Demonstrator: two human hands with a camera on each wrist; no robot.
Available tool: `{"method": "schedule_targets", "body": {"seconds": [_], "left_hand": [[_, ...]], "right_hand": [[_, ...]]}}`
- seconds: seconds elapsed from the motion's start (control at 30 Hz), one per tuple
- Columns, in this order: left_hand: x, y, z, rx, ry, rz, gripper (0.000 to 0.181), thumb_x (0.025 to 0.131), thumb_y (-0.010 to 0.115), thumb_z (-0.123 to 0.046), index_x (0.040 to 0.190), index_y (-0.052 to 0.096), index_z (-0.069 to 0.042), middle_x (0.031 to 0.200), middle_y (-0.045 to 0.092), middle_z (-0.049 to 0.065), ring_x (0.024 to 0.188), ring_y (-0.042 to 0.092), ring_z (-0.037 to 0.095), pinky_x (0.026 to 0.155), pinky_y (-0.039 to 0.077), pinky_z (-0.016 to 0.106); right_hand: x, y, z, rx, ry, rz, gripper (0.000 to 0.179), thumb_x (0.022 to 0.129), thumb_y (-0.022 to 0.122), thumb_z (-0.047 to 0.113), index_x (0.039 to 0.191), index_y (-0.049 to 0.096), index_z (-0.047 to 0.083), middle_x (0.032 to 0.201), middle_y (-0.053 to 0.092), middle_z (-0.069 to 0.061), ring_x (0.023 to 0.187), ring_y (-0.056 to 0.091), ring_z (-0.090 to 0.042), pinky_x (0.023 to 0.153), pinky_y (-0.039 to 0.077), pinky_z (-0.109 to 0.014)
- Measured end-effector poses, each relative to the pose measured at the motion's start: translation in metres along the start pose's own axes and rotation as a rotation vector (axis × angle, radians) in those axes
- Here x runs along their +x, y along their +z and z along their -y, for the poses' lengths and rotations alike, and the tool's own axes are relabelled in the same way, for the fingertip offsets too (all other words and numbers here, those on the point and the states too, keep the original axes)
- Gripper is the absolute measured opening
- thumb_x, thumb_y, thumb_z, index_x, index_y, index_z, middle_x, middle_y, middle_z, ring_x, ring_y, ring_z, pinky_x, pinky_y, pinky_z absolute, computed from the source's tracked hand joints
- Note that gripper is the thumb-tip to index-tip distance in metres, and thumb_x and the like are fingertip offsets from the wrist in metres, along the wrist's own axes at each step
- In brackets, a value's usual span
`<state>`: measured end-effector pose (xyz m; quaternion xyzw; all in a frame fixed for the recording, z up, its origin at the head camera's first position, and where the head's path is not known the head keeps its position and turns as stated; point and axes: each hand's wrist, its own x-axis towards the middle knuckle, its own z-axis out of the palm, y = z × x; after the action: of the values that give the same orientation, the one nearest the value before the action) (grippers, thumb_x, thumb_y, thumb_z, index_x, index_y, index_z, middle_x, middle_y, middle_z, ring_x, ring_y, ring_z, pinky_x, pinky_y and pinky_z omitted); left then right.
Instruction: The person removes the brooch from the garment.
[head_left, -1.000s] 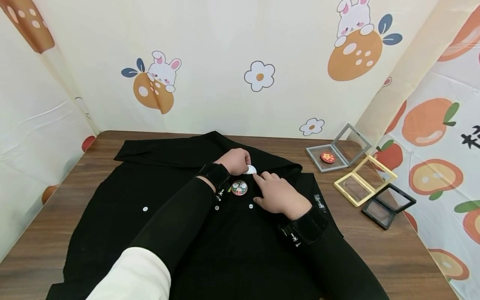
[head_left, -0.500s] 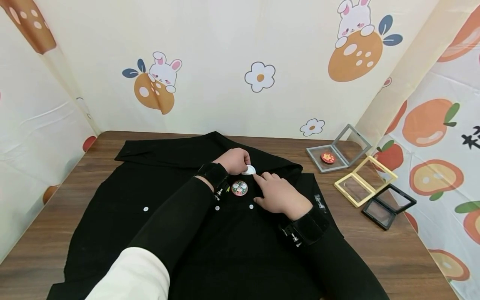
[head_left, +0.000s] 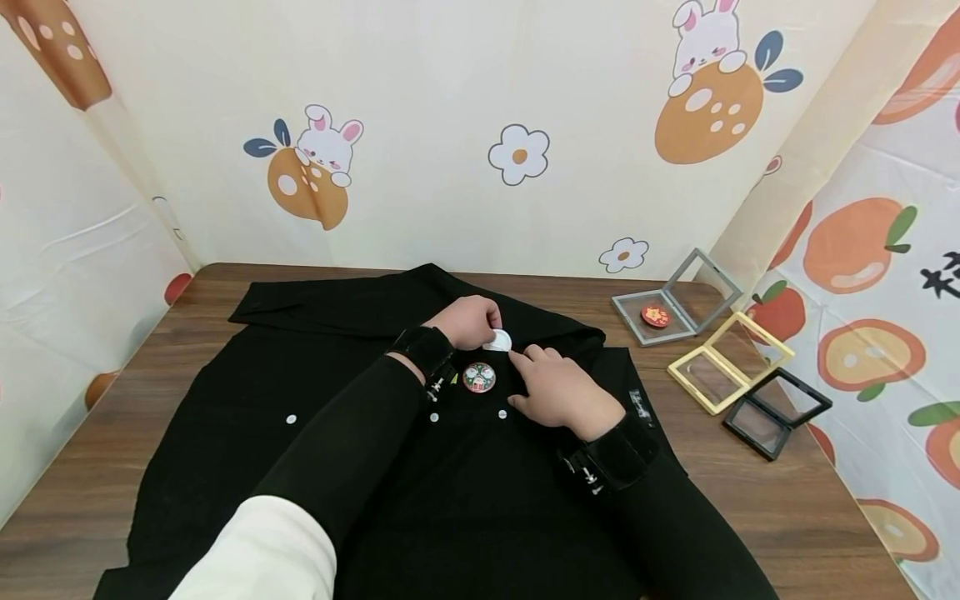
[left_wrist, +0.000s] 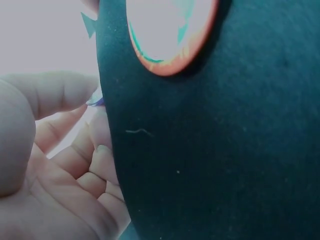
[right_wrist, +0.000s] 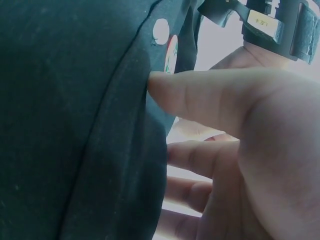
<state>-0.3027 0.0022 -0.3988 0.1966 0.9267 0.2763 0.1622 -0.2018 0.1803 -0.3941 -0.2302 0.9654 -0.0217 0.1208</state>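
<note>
A black button-up shirt (head_left: pixel 480 483) lies spread out. Near its folded upper part, my left hand (head_left: pixel 467 323) pinches a round white badge (head_left: pixel 498 340) between thumb and fingers. In the left wrist view, that thumb (left_wrist: pixel 65 92) meets the fingertips beside the cloth's edge, mostly hiding what they grip. My right hand (head_left: pixel 558 387) lies on the shirt, its index fingertip at the white badge's lower right edge. Its thumb (right_wrist: pixel 195 95) touches the black cloth in the right wrist view. Just below the white badge, a colourful round badge (head_left: pixel 479 377) sits on the shirt.
On the wooden table (head_left: pixel 795 508), three hinged clear cases stand open at the right: a grey case (head_left: pixel 652 333) holding a red badge (head_left: pixel 655 316), a yellow case (head_left: pixel 708 400) and a black case (head_left: pixel 772 442). Printed curtains (head_left: pixel 420 167) hang behind and beside the table.
The white badge shifts very slightly under the left fingers. Both hands otherwise stay in nearly the same place, and the shirt and cases have not moved.
</note>
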Motion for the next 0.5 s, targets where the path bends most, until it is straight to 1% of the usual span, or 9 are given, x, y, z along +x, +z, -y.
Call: {"method": "schedule_targets", "body": {"seconds": [0.2, 0.5], "left_hand": [[-0.0029, -0.0028, 0.0003, 0.005, 0.017, -0.036, 0.008, 0.098, 0.064, -0.005, 0.094, 0.068, -0.011, 0.096, 0.065, 0.004, 0.085, 0.06, 0.02, 0.074, 0.049, 0.03], [-0.005, -0.0035, 0.0036, 0.036, 0.021, -0.065, 0.008, 0.097, 0.064, -0.006, 0.092, 0.067, -0.012, 0.095, 0.065, 0.003, 0.086, 0.06, 0.02, 0.076, 0.049, 0.031]], "right_hand": [[-0.0005, -0.0001, 0.0005, -0.013, -0.001, 0.006, 0.067, 0.1, 0.068, 0.042, 0.152, 0.049, 0.004, 0.146, 0.049, -0.017, 0.129, 0.05, -0.035, 0.102, 0.047, -0.05], [0.0, 0.0027, 0.0007, -0.022, 0.014, -0.002, 0.065, 0.1, 0.067, 0.041, 0.151, 0.05, 0.004, 0.148, 0.047, -0.018, 0.133, 0.047, -0.038, 0.105, 0.045, -0.052]]}}
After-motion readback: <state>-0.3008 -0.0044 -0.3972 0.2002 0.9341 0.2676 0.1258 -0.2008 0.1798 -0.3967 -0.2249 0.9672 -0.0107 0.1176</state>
